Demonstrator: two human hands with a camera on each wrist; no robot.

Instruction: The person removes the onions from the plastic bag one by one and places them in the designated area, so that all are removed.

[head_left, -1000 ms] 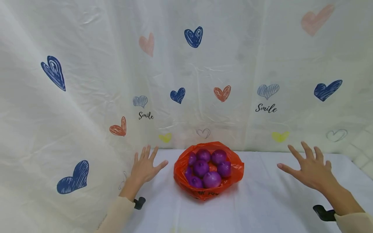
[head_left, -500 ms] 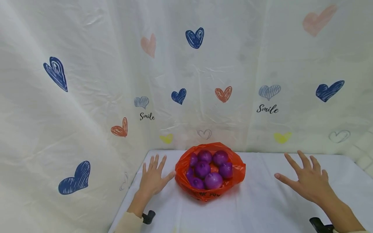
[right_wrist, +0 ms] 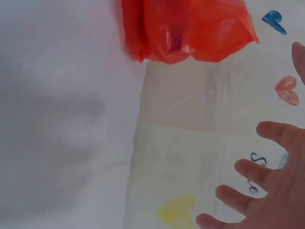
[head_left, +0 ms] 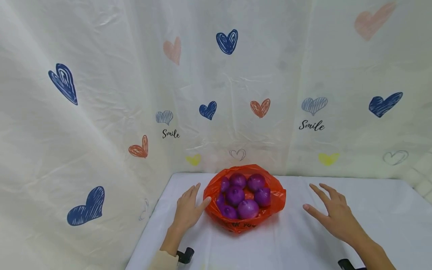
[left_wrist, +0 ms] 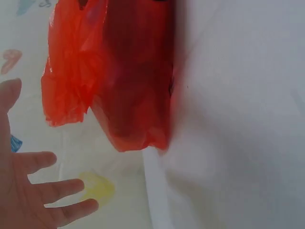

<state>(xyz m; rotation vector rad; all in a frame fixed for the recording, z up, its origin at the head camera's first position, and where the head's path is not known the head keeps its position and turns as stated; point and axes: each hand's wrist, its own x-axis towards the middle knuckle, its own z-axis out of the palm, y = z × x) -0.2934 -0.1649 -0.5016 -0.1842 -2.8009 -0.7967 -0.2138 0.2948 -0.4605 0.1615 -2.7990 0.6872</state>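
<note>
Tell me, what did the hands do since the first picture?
Both hands moved in toward the bag. The left hand slid right until its thumb reached the bag's edge. The right hand came left and lower but stays apart from the bag, fingers spread. Neither took hold of anything. The bag and the purple balls stayed put on the table.

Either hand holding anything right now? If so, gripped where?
Nothing is held. The left hand is open, thumb at the orange bag's left edge; contact can't be told. The right hand is open, apart from the bag.
</note>
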